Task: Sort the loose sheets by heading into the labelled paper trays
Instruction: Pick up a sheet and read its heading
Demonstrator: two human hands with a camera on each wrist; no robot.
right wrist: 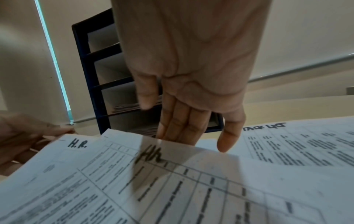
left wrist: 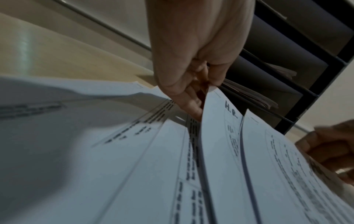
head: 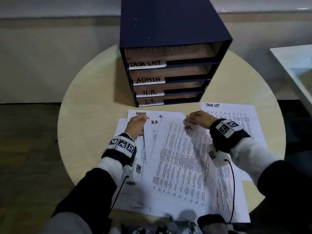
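Note:
Several printed sheets lie fanned out on the round table (head: 87, 115) in front of a dark blue tray unit (head: 168, 31) labelled TASK LIST, ADMIN, H.R. (head: 150, 92) and I.T. My left hand (head: 143, 118) pinches the top corner of a sheet headed H.R. (left wrist: 220, 144) and lifts its edge. My right hand (head: 189, 119) has straight fingers (right wrist: 178, 121) tucked under the raised top edge of the big sheet headed HR (head: 182, 162), with the thumb off the paper. An ADMIN sheet (head: 140, 113) lies behind my left hand. A TASK LIST sheet (head: 233, 115) lies at the right.
The trays in the unit (left wrist: 287, 60) hold thin stacks of paper. A white table (head: 295, 65) stands off to the right. Cables (head: 233, 191) run from both wrist bands over the sheets near the table's front edge.

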